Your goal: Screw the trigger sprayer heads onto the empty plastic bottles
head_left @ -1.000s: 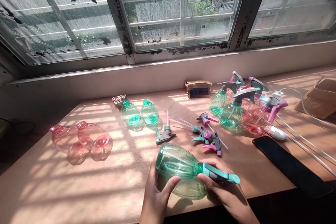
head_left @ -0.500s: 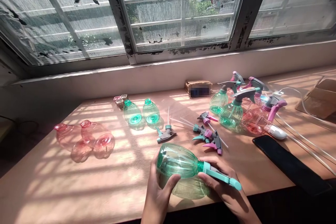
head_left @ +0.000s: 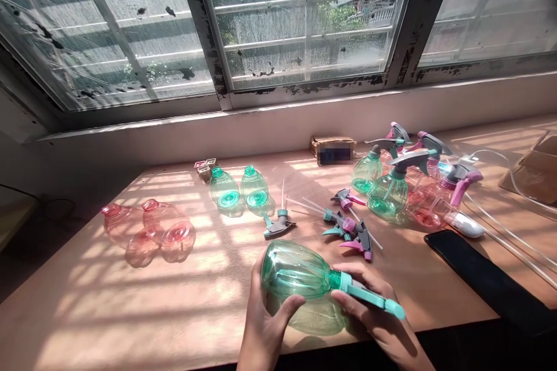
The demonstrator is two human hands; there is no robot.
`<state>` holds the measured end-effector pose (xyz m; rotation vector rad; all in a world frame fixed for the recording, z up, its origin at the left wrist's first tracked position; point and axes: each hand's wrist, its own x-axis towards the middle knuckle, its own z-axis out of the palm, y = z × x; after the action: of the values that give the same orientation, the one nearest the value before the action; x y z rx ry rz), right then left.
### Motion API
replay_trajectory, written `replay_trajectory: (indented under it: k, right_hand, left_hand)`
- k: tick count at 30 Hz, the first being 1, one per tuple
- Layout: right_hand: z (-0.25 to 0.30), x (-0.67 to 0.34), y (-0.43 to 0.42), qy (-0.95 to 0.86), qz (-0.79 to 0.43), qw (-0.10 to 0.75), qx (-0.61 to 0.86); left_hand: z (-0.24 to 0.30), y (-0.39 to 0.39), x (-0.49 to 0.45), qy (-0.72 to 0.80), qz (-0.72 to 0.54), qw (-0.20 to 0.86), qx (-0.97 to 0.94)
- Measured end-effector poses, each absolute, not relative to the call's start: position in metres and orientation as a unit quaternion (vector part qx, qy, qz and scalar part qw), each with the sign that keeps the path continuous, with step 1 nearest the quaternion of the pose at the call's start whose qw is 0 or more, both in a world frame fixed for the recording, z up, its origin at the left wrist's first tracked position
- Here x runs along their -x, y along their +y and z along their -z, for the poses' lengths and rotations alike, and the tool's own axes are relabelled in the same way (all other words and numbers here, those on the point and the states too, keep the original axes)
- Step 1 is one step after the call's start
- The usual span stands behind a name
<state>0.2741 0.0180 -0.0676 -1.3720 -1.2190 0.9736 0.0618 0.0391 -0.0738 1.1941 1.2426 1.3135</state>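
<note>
A green clear plastic bottle [head_left: 296, 269] lies on its side in the air above the table's front edge, its neck toward the right. My left hand [head_left: 267, 313] is closed around its base end, with the thumb along the near side. A teal and grey trigger spray head [head_left: 369, 295] is at the bottle's neck. My right hand [head_left: 365, 307] grips it by the collar, thumb below and fingers behind. Green neck shows beside the collar; how tightly they are joined I cannot tell. Beyond the bottle lies a loose teal and grey spray head [head_left: 278, 225].
Two green bottles [head_left: 255, 188] stand at the back, two pink bottles [head_left: 167, 223] at the left. Several loose spray heads [head_left: 348, 223] are piled right of centre. Fitted spray bottles [head_left: 387, 197] crowd the right, near a white mouse [head_left: 465, 224], cables and a black phone [head_left: 483, 275].
The camera view has shifted slightly, so everything sits a little further right and lower. Both hands keep the same grip on the bottle and spray head.
</note>
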Motion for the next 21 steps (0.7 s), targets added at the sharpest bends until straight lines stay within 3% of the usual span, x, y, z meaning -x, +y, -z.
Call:
replay_trajectory:
  k: [10,21]
  right_hand:
    - [0.061,-0.272,0.017,-0.485,-0.444,0.522,0.543]
    - [0.063,-0.273,0.017,-0.473,-0.411,0.524,0.577]
  left_hand:
    - [0.079,0.041,-0.066,0.477,-0.561,0.494,-0.462]
    - [0.069,0.037,-0.064,0.486,-0.528,0.488,-0.496]
